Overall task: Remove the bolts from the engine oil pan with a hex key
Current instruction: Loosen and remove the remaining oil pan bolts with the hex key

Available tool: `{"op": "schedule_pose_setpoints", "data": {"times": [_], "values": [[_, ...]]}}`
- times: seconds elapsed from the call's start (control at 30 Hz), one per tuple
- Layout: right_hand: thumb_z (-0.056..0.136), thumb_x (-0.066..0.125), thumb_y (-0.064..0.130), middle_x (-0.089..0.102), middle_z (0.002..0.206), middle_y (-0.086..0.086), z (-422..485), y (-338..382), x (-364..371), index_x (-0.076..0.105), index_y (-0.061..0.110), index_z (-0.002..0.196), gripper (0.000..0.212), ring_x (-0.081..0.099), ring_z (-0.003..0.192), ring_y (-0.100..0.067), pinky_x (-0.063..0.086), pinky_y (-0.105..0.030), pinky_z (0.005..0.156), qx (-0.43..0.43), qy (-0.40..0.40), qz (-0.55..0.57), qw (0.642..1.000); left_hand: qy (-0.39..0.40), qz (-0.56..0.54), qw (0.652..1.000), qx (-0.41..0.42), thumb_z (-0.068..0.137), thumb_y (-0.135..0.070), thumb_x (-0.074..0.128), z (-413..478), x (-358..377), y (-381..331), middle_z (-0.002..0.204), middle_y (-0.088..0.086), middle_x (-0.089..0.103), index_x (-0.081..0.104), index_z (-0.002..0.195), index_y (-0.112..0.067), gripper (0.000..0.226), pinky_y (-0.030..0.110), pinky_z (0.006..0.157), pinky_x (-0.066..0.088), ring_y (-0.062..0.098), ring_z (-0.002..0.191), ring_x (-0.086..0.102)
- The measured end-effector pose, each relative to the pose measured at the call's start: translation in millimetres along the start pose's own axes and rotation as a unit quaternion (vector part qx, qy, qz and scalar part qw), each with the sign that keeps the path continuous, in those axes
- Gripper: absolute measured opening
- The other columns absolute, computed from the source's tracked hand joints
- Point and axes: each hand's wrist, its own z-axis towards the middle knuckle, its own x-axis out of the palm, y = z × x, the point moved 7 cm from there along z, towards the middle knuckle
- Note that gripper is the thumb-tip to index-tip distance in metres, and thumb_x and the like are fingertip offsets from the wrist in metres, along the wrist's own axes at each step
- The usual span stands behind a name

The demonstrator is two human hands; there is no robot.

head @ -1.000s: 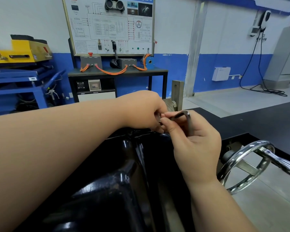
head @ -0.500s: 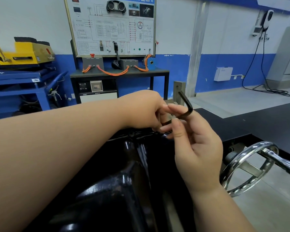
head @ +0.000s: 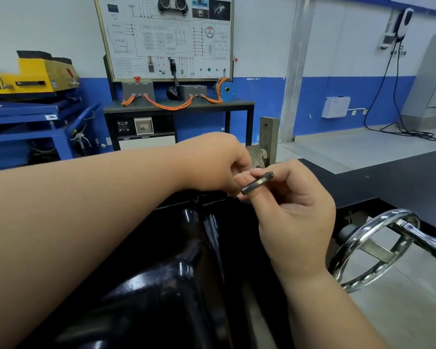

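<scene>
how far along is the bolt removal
Done: no removed bolts are in view, so nothing shows as finished. In hand: the right hand pinches the hex key at the far edge of the pan, with the left hand curled beside it; any bolt there is hidden. Left: the pan looks in place; the remaining bolts cannot be counted.

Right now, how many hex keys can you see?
1. The hex key is pinched in the right hand, beside the left hand, above the far edge of the oil pan. Others may be hidden.
</scene>
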Motion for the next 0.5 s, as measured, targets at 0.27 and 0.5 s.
{"op": "schedule_pose_setpoints", "data": {"times": [0.27,0.5], "values": [[0.087,0.058,0.023,0.068,0.086,0.003,-2.3,-2.5,3.5,0.064,0.037,0.095,0.018,0.067,0.071,-0.021,0.055,-0.044,0.072,0.024,0.053,0.025,0.998,-0.027,0.007,1.000,-0.007,0.078,-0.017,0.064,4.1,-1.4,5.3,0.042,-0.010,0.047,0.044,0.051,-0.024,0.034,0.013,0.045,0.031,0.003,0.046,0.044],[0.089,0.055,0.009,0.072,0.088,0.010,-0.8,-2.7,3.1,0.067,0.030,0.095,0.025,0.069,0.068,-0.011,0.056,-0.028,0.073,0.015,0.043,0.000,0.999,-0.016,0.020,1.000,-0.016,0.077,-0.016,0.065,5.5,1.6,8.9,0.043,-0.014,0.049,0.040,0.045,-0.027,0.042,0.014,0.045,0.028,-0.002,0.047,0.046]]}}
